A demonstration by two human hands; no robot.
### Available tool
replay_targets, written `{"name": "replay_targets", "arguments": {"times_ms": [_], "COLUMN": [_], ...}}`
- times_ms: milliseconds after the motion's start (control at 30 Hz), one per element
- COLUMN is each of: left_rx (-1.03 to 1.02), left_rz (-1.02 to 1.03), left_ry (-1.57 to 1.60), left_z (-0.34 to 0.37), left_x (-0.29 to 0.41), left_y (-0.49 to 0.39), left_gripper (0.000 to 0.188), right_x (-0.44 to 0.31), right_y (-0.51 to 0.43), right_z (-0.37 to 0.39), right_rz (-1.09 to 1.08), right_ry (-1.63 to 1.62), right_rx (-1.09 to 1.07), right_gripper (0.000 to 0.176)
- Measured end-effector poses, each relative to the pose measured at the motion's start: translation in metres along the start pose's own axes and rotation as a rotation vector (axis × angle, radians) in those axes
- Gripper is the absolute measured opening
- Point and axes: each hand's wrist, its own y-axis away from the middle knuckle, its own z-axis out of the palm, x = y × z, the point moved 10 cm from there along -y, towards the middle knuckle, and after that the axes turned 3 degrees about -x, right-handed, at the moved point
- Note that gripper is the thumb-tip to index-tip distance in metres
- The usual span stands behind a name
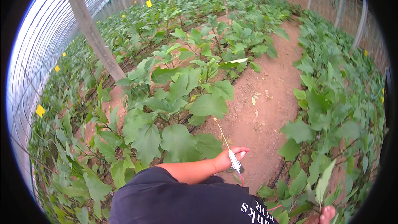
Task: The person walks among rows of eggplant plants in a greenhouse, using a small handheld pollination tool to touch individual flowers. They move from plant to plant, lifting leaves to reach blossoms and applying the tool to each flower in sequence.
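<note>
My left hand reaches over the dirt path. It grips a white handheld tool with a thin yellowish rod that points away from me. A pink cord or tube hangs from the tool's lower end. At the bottom right edge, my right hand has its fingers closed around the stem of an upright green leaf, with foliage around it. Part of that hand is cut off by the frame. Close to the rod's tip spreads a broad-leaved plant, which looks like eggplant.
A bare dirt path runs between plant rows, with a second row to the right. Dark drip lines edge the path. A slanted post rises from the left bed. Yellow cards hang under the arched greenhouse frame.
</note>
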Motion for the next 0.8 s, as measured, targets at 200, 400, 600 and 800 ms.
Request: {"name": "replay_targets", "arguments": {"times_ms": [200, 400, 600, 800], "left_rx": [0.044, 0.137, 0.141, 0.229], "left_rz": [0.009, -0.041, -0.080, -0.180], "left_ry": [0.196, 0.213, 0.300, 0.439], "left_z": [-0.089, -0.165, -0.221, -0.240], "left_x": [-0.009, -0.019, 0.000, -0.037], "left_y": [-0.042, -0.056, -0.107, -0.145], "left_gripper": [0.042, 0.045, 0.048, 0.054], "right_x": [0.049, 0.143, 0.184, 0.130], "right_y": [-0.023, 0.161, 0.275, 0.401], "right_z": [0.114, 0.284, 0.226, 0.137], "right_rz": [0.332, 0.924, 1.505, 1.905], "right_ry": [0.035, -0.063, 0.239, 0.462], "right_rx": [-0.053, -1.043, -0.911, -0.640], "right_gripper": [0.024, 0.051, 0.052, 0.052]}}
